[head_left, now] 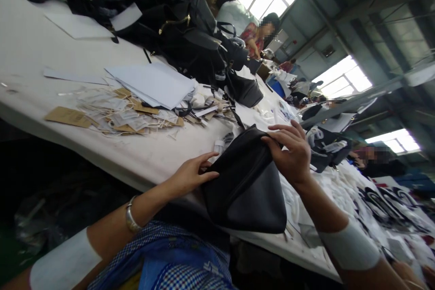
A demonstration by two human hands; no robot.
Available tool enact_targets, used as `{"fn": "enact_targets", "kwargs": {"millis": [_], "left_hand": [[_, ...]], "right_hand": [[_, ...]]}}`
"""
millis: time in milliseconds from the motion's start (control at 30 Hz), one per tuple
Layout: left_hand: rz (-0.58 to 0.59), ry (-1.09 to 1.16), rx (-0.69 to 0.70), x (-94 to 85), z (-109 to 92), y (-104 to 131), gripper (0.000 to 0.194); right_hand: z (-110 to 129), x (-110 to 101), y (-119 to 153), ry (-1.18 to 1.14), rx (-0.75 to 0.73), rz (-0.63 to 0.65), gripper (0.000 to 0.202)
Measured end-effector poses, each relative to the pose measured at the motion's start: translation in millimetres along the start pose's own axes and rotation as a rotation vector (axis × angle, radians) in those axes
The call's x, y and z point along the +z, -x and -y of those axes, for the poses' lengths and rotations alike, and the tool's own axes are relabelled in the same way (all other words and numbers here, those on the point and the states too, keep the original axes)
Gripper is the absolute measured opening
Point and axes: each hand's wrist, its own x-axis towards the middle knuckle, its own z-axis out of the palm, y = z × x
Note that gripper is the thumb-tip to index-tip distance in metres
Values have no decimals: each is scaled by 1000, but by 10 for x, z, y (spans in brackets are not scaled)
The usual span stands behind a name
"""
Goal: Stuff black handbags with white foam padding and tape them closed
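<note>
A black leather-look bag (248,190) is tilted at the front edge of the table, directly before me. My right hand (288,152) pinches its upper right corner between thumb and fingers. At the bag's upper left edge, my left hand (195,172) has the thumb on the near face and the fingers over the edge, partly spread. A dark strap runs up from the bag's top. Beside the left fingertips lies some white and grey wrapped material (220,145). The bag's inside and far side are hidden.
Left on the white table (136,163) lie paper tags (129,115) with strings and white sheets (152,82). Black bags (190,45) are heaped behind them. White wrapping (340,186) and more bags spread to the right. A co-worker (252,38) is at the far side.
</note>
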Motion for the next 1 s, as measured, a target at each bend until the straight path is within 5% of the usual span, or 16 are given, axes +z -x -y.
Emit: {"fn": "enact_targets", "kwargs": {"millis": [233, 467, 667, 767, 867, 1000], "left_hand": [[-56, -60, -72, -29, -104, -47, 74], [-76, -108, -94, 39, -321, -42, 58], [-251, -130, 2, 161, -452, -146, 50], [-220, -97, -5, 265, -446, -197, 50], [-213, -36, -30, 314, -413, -245, 54], [-195, 49, -125, 277, -381, -331, 62]], "right_hand": [[141, 224, -136, -166, 82, -150, 12], [25, 181, -102, -188, 207, -9, 17], [48, 103, -214, -294, 227, 49, 12], [-15, 20, -239, -412, 214, 67, 15], [-185, -115, -4, -432, 273, 61, 34], [-317, -267, 765, -390, 446, 186, 48]]}}
